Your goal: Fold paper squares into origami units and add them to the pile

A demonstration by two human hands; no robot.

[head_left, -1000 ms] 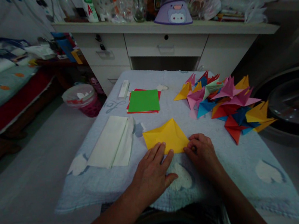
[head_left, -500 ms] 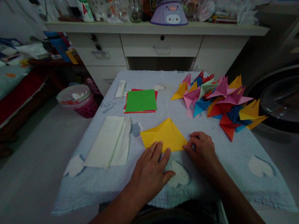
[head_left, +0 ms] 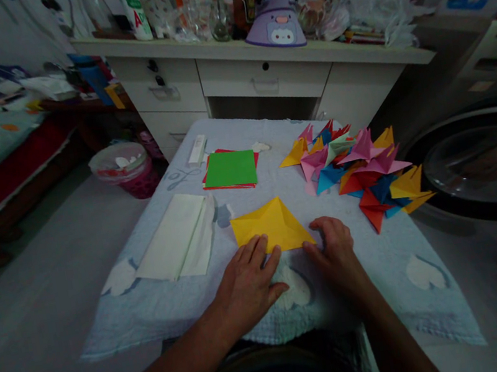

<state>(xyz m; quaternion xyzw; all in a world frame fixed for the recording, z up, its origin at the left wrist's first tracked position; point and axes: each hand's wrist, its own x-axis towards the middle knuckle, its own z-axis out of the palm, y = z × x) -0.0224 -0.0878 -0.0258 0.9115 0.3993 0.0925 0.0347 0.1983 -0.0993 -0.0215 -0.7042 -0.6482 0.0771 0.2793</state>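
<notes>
A folded yellow sheet of origami paper (head_left: 276,222) lies on the cloth-covered table in front of me. My left hand (head_left: 251,277) rests flat over its lower left part, fingers stretched out. At the paper's right corner is my right hand (head_left: 331,248), thumb touching the corner and index finger apart from it. Beyond the yellow paper sits a stack of square sheets (head_left: 230,169), green on top with red edges showing below. Several folded paper cranes (head_left: 353,163) in pink, blue, red, orange and yellow are heaped to the right.
Folded white tissue (head_left: 174,238) lies left on the tablecloth (head_left: 128,321), a small white box (head_left: 197,150) behind it. A pink waste bin (head_left: 134,176) stands on the floor at left. Behind is a white desk (head_left: 259,74) with jars and a purple visor hat (head_left: 276,21); a washing machine (head_left: 486,167) is at right.
My right index finger has lifted off the paper's right corner, which now lies flatter and reaches further out. My left hand stays on the paper. The view has shifted slightly.
</notes>
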